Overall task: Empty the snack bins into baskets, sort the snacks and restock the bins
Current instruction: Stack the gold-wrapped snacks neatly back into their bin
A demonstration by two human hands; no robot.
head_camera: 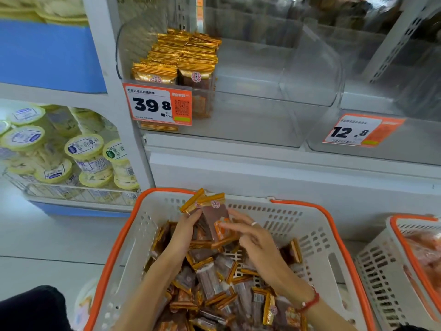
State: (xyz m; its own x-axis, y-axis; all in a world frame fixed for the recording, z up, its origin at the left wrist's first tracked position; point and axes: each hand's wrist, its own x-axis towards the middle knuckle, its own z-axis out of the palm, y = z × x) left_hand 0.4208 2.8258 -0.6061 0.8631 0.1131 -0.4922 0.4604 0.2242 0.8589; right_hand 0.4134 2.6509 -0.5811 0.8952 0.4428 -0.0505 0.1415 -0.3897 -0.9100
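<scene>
- Hands are seen close together over the grey basket (317,237) with the orange rim, both of them on the same small bunch of gold-ended snack packets (213,211).
- That bunch is gripped by the left hand (185,231) from the left side, fingers curled round it, and is held upright so the gold ends poke up above the far rim.
- The front of the bunch is touched by the right hand (253,237), fingers bent and spread; a ring is worn on one finger and a red cord on the wrist.
- Loose packets (214,285) of the same kind are piled in the basket right under both hands.
- A neat stack of packets (181,56) is already stood in the left end of the clear bin (310,75), up above the hands, with the 39.8 price tag (157,103) clipped in front.
- A second basket (381,271) is parked off to the right of the right hand.
</scene>
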